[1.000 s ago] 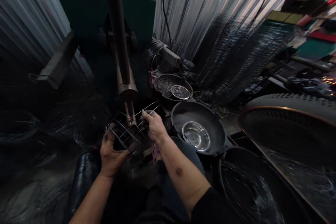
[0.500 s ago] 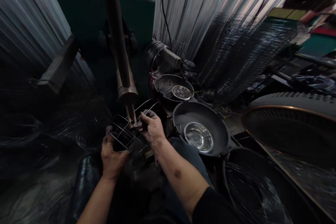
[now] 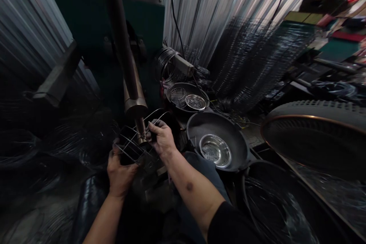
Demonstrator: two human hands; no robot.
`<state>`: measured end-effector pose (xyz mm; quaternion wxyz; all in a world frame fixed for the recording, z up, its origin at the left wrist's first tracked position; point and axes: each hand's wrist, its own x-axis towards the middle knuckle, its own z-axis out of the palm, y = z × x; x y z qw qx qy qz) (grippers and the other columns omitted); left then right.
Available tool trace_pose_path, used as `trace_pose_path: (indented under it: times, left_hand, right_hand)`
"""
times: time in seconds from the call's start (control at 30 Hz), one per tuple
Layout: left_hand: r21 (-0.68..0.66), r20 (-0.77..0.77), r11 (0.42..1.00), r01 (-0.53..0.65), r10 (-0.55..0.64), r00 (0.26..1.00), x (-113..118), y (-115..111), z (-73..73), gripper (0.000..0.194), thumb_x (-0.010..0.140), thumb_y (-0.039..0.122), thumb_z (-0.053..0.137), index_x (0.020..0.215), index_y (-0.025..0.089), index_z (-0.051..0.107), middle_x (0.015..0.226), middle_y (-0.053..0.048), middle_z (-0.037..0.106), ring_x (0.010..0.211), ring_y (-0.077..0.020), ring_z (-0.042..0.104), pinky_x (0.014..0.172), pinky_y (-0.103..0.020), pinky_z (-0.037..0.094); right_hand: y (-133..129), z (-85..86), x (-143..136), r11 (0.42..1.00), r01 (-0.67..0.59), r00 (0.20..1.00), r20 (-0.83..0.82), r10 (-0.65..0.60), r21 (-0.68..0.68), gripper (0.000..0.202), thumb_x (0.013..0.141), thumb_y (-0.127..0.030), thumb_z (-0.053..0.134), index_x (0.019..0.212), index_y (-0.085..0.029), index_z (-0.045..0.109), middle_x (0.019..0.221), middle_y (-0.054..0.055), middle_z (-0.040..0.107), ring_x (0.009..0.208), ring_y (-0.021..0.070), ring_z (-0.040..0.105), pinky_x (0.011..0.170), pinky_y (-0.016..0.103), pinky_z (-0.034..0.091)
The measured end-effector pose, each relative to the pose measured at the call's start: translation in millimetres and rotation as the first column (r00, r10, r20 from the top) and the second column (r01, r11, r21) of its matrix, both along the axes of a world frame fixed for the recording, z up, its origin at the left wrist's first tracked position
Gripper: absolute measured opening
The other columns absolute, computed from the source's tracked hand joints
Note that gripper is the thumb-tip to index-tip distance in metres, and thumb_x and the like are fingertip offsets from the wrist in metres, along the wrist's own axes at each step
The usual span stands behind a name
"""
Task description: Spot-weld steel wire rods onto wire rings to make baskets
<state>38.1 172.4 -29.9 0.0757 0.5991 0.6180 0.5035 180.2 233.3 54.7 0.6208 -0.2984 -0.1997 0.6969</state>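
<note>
Between my two hands is a small wire rack (image 3: 128, 145) of crossed metal rods, with a bent wire loop (image 3: 158, 113) reaching away from me. My left hand (image 3: 119, 171) grips the rack's near left side, thumb along the front edge. My right hand (image 3: 161, 137) is closed on the wires at its right, close to the metal electrode tip (image 3: 141, 133) of a welding machine. That tip comes down from a thick dark rod (image 3: 120, 38) and meets the rack's wires. Dark shadow hides what lies under the rack.
A black pan (image 3: 237, 141) to my right holds a shiny steel bowl (image 3: 210, 156) with short wire pieces. Behind it, another pan (image 3: 185, 108) contains a round wire grid and a metal dish (image 3: 195, 101). Stacked wire racks (image 3: 243, 61) lean on the corrugated wall; a large fan (image 3: 314, 137) stands right.
The camera view has shifted slightly, so the surroundings sit a little further left. Both hands keep their hold on the wire rack, and the electrode tip appears lower against it.
</note>
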Motion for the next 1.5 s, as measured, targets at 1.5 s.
trace_pose_path:
  times: [1.5]
  left_hand:
    - [0.036,-0.015,0.995,-0.093,0.094,0.995,11,0,7.4,0.109,0.057,0.075,0.067,0.138,0.005,0.042,0.121,-0.024,0.058,0.111,-0.0385,0.057,0.095,-0.05,0.046]
  right_hand:
    - [14,19.9,-1,0.985,-0.088,0.972,0.204,0.118,-0.15,0.024,0.079,-0.009,0.066,0.066,-0.016,0.047,0.044,-0.007,0.05,0.033,0.0051,0.041,0.035,0.015,0.032]
